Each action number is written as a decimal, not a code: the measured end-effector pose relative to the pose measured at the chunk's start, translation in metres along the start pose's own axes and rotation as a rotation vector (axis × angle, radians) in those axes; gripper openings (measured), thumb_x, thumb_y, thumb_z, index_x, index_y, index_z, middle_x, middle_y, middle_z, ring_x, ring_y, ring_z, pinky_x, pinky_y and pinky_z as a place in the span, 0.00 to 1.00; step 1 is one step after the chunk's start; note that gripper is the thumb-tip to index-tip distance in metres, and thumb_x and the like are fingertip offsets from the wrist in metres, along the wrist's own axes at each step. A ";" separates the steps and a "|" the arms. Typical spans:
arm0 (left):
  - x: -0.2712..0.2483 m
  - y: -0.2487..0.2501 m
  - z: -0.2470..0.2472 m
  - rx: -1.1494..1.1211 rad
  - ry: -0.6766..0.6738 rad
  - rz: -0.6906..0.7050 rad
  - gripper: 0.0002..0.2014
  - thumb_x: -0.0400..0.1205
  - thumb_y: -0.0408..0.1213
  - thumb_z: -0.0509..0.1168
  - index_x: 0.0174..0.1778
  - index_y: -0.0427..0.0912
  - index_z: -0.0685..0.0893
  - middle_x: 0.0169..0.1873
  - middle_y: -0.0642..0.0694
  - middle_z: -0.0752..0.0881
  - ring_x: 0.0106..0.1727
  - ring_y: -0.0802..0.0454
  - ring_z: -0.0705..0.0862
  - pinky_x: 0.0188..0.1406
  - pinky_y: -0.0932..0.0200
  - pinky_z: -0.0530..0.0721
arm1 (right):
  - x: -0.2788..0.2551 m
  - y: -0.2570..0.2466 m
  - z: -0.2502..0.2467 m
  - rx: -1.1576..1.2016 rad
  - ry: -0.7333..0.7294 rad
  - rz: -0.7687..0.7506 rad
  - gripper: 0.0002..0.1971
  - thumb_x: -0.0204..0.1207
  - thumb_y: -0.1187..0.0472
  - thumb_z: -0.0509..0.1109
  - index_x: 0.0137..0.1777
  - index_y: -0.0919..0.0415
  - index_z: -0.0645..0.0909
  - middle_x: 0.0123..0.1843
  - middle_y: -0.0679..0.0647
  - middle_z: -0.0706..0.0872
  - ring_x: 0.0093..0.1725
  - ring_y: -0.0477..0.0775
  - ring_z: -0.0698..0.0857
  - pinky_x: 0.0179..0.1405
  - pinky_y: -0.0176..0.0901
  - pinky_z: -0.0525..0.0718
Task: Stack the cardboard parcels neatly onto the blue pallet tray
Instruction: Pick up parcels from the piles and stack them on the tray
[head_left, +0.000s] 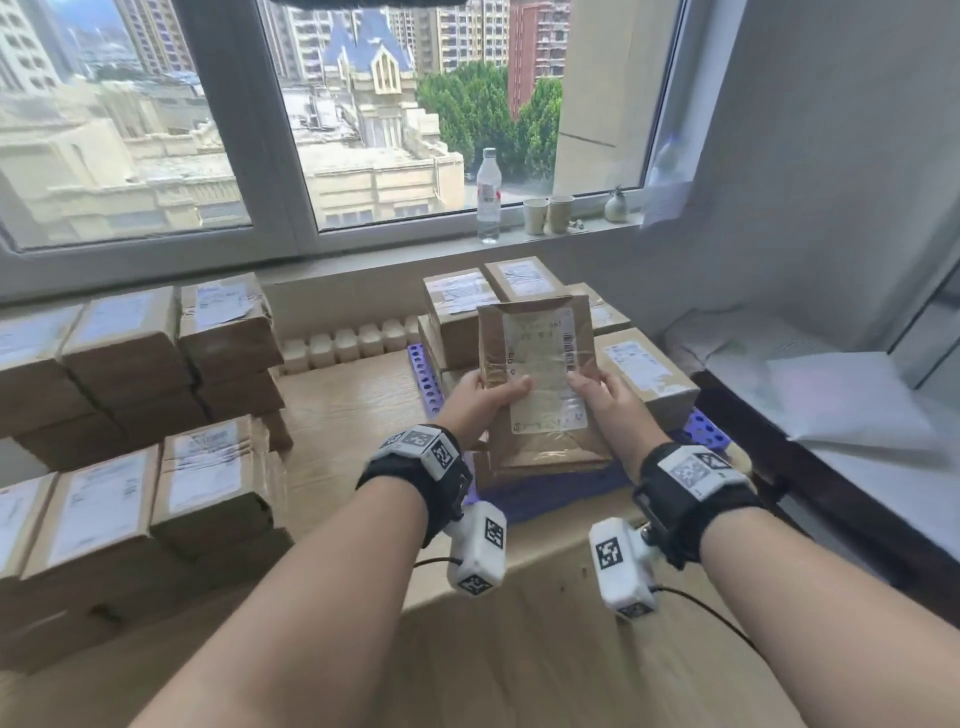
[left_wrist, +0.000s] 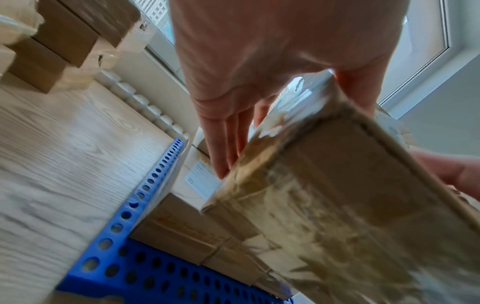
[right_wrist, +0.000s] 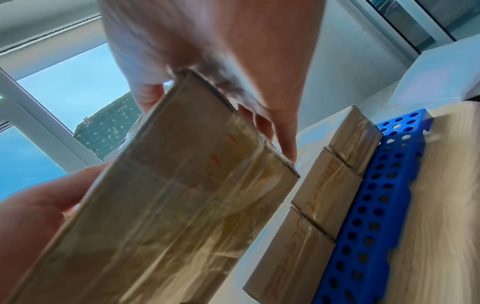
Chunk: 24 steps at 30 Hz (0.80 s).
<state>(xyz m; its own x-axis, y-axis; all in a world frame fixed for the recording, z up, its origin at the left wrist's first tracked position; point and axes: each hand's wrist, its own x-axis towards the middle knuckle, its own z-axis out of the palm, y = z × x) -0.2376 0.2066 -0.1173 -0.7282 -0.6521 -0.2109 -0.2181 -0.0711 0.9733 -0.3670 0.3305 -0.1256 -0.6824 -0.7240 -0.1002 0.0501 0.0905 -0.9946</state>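
Gripping one cardboard parcel (head_left: 540, 379) from both sides, left hand (head_left: 480, 402) and right hand (head_left: 605, 397) clamped on it, keeping it square above parcels already on the blue pallet tray (left_wrist: 122, 265)

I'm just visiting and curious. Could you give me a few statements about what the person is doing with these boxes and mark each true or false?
1. Both hands hold one parcel, the left hand and the right hand on opposite sides. True.
2. The blue pallet tray carries no parcels yet. False: several already sit on it.
3. A water bottle stands on the windowsill. True.
4. The held parcel has no label. False: a white label covers its face.
5. The unstacked parcels wait on the person's right. False: they are on the left.
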 end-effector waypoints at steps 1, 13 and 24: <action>0.005 0.000 0.008 -0.020 0.006 0.020 0.10 0.83 0.42 0.70 0.56 0.43 0.83 0.47 0.45 0.90 0.38 0.55 0.89 0.32 0.58 0.88 | 0.003 0.000 -0.007 0.009 -0.007 -0.009 0.17 0.82 0.54 0.68 0.69 0.56 0.77 0.56 0.53 0.88 0.48 0.47 0.89 0.34 0.30 0.85; 0.082 0.013 0.065 0.078 -0.012 0.078 0.34 0.68 0.60 0.74 0.67 0.45 0.80 0.57 0.49 0.90 0.53 0.50 0.91 0.50 0.46 0.90 | 0.068 0.008 -0.072 0.014 0.065 -0.032 0.14 0.82 0.54 0.68 0.66 0.54 0.79 0.54 0.51 0.89 0.54 0.53 0.89 0.43 0.36 0.85; 0.213 0.059 0.107 0.192 0.056 0.178 0.37 0.61 0.70 0.71 0.61 0.51 0.82 0.56 0.52 0.89 0.56 0.53 0.88 0.63 0.47 0.85 | 0.191 -0.024 -0.130 0.015 0.109 -0.014 0.12 0.82 0.55 0.68 0.64 0.54 0.78 0.54 0.55 0.89 0.44 0.49 0.90 0.32 0.38 0.86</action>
<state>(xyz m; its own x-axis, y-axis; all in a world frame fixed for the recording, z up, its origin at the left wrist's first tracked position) -0.4751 0.1440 -0.1143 -0.7301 -0.6828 -0.0277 -0.2135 0.1893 0.9584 -0.5937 0.2790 -0.1176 -0.7586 -0.6462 -0.0840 0.0504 0.0703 -0.9963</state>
